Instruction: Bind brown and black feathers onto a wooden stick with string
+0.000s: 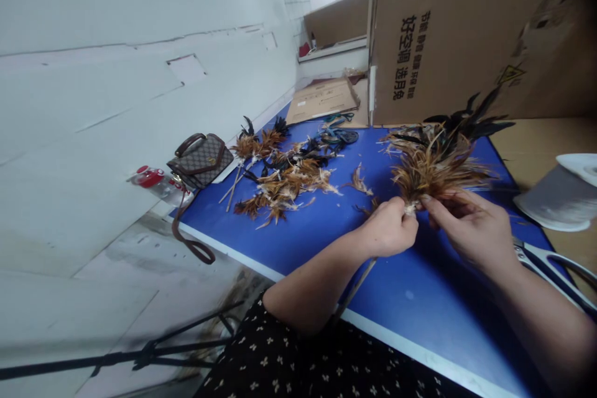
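My left hand (389,227) is closed round the stick (357,289) of a feather duster, just below its feathers. Brown and black plumes (433,165) fan out above both hands. At the base of the plumes, my right hand (471,224) pinches with thumb and fingers beside a pale binding; whether it grips feathers or thread is hidden. A heap of loose brown feathers (293,183) lies to the left on the blue table (298,242). Behind that heap are feathered sticks (261,143) with black tips. A small loose tuft (359,181) lies nearer my left hand.
Scissors (555,270) lie beside my right forearm, and a spool (559,193) stands at the right. A large cardboard box (466,37) rises behind. On the left are a handbag (203,161), a bottle (161,183) and a black tripod (149,354).
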`<state>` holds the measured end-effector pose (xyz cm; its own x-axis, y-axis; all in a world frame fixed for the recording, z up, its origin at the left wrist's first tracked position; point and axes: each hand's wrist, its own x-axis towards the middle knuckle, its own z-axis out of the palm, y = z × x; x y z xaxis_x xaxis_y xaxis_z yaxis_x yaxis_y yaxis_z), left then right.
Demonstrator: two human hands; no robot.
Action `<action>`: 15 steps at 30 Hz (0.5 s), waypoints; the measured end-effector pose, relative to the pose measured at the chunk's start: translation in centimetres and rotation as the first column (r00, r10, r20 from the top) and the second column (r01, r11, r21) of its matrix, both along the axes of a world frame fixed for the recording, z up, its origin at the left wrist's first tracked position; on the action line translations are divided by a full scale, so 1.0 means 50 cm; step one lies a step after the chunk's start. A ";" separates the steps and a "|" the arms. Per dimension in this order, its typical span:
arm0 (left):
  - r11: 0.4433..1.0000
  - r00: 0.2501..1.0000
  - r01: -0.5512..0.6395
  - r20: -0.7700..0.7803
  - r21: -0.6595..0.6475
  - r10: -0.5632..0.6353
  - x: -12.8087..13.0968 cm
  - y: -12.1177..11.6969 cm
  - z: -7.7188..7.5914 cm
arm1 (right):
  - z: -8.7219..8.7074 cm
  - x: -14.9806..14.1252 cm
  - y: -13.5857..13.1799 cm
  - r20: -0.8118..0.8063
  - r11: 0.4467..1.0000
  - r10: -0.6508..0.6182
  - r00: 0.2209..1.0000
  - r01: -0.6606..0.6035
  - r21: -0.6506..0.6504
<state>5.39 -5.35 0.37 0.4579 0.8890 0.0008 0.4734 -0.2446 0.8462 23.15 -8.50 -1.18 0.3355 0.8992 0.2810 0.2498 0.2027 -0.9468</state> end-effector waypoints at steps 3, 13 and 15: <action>1.000 1.000 0.012 0.012 -0.001 -0.012 -0.003 0.000 -0.003 | 0.011 -0.004 -0.002 0.002 1.000 0.020 1.000 -0.020 -0.009; 1.000 0.996 -0.015 0.091 -0.027 0.018 0.003 0.003 -0.011 | -0.010 -0.004 0.006 0.098 0.997 0.013 0.995 -0.021 0.074; 0.991 0.986 -0.014 0.164 -0.135 0.036 0.005 0.006 -0.015 | -0.010 -0.001 0.004 0.107 0.996 0.002 0.994 -0.012 0.093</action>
